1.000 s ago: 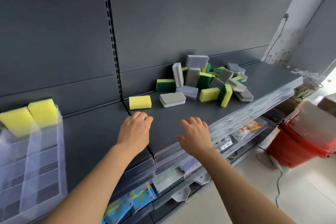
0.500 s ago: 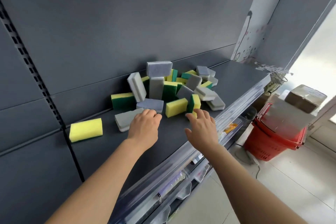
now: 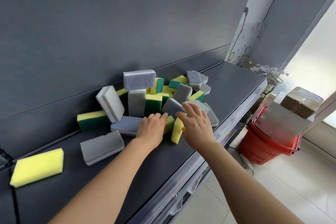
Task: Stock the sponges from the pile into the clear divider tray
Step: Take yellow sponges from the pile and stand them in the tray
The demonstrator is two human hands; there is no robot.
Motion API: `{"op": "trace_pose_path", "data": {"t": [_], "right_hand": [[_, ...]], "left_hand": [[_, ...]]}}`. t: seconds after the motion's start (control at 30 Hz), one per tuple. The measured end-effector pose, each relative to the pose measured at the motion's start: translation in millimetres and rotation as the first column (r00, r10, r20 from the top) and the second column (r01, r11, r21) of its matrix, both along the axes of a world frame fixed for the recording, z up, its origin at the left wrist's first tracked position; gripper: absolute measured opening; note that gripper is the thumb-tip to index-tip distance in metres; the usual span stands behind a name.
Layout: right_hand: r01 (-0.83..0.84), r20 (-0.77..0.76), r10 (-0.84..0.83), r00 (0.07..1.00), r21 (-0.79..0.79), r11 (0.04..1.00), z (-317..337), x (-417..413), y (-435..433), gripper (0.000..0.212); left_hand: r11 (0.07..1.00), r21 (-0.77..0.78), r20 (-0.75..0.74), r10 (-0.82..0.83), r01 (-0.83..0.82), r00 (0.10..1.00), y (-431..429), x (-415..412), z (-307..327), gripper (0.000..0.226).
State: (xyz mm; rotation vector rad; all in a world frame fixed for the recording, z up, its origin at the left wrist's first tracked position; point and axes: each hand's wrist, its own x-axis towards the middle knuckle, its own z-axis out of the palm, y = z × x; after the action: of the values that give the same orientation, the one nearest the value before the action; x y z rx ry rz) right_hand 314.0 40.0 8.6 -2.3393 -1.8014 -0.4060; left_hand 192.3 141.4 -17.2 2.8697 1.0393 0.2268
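the left hand (image 3: 151, 129), its hold unclear, and the flat-spread right hand (image 3: 197, 125) are pressed against yellow sponges (image 3: 176, 132) fronting the pile (image 3: 154, 102), hemmed by grey sponges (image 3: 172, 106).

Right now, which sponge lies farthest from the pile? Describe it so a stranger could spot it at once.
Start at the dark grey shelf and find the sponge pile against its back panel. Follow the shelf left, past a flat grey sponge, toward the view's left edge. The yellow sponge there lies alone, flat, with no green layer showing.
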Motion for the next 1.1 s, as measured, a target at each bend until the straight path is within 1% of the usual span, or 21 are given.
{"op": "trace_pose_path", "data": {"t": [0.07,0.13,0.2,0.23,0.27,0.33,0.37,0.43,0.5,0.6,0.7,0.77,0.93,1.1], "right_hand": [[-0.055,0.008,0.054,0.998,0.044,0.998,-1.1,6.2,2.8,0.045],[-0.118,-0.027,0.121,0.992,0.103,0.988,-2.3,10.7,3.1,0.044],[-0.147,-0.150,0.170,0.974,0.155,0.977,-2.3,12.0,1.4,0.042],[-0.150,-0.250,0.191,0.949,0.172,0.974,-1.7,11.7,-0.2,0.040],[-0.152,-0.367,0.214,0.905,0.190,0.970,-0.5,10.5,-2.1,0.038],[-0.148,-0.575,0.272,0.771,0.253,0.956,2.8,7.3,-7.0,0.035],[-0.143,-0.641,0.306,0.704,0.295,0.945,4.4,5.4,-10.1,0.034],[-0.135,-0.714,0.362,0.600,0.355,0.925,5.5,0.3,-16.8,0.032],[-0.136,-0.756,0.389,0.526,0.377,0.916,4.4,-7.7,-24.6,0.031],[-0.167,-0.813,0.412,0.411,0.377,0.911,1.3,-26.0,-37.3,0.029],[-0.217,-0.855,0.411,0.317,0.357,0.909,0.1,-49.3,-48.0,0.029],[-0.252,-0.871,0.415,0.264,0.353,0.901,0.8,-66.6,-54.2,0.028],[-0.368,-0.881,0.433,0.192,0.345,0.864,3.7,-116.9,-66.3,0.027],[-0.497,-0.880,0.459,0.122,0.346,0.796,7.7,-178.5,-76.2,0.025]], "left_hand": [[0.995,-0.082,0.019,0.051,-0.049,0.999,-0.5,1.5,-1.1,0.066],[0.975,-0.202,0.085,0.114,-0.095,0.990,-2.2,-3.4,1.3,0.069],[0.937,-0.319,0.142,0.195,-0.141,0.970,-6.4,-13.4,7.3,0.074],[0.918,-0.363,0.169,0.235,-0.161,0.957,-9.4,-19.4,10.7,0.077],[0.897,-0.405,0.203,0.279,-0.179,0.939,-13.3,-26.2,13.6,0.079],[0.848,-0.490,0.286,0.377,-0.204,0.881,-24.1,-41.0,20.2,0.079],[0.825,-0.524,0.323,0.422,-0.211,0.847,-31.4,-48.7,23.2,0.076],[0.775,-0.595,0.401,0.516,-0.214,0.757,-48.4,-64.8,26.9,0.068],[0.716,-0.671,0.469,0.613,-0.195,0.637,-69.0,-81.6,28.8,0.062],[0.644,-0.741,0.504,0.720,-0.190,0.477,-103.8,-109.5,26.9,0.056],[0.596,-0.788,0.532,0.785,-0.156,0.318,-136.6,-137.7,25.6,0.054],[0.570,-0.811,0.534,0.813,-0.132,0.232,-158.7,-156.2,25.9,0.054],[0.559,-0.811,0.552,0.829,-0.171,0.094,-207.2,-201.8,27.9,0.053],[0.543,-0.802,0.559,0.829,-0.248,0.007,-248.3,-251.5,32.2,0.051]]}}
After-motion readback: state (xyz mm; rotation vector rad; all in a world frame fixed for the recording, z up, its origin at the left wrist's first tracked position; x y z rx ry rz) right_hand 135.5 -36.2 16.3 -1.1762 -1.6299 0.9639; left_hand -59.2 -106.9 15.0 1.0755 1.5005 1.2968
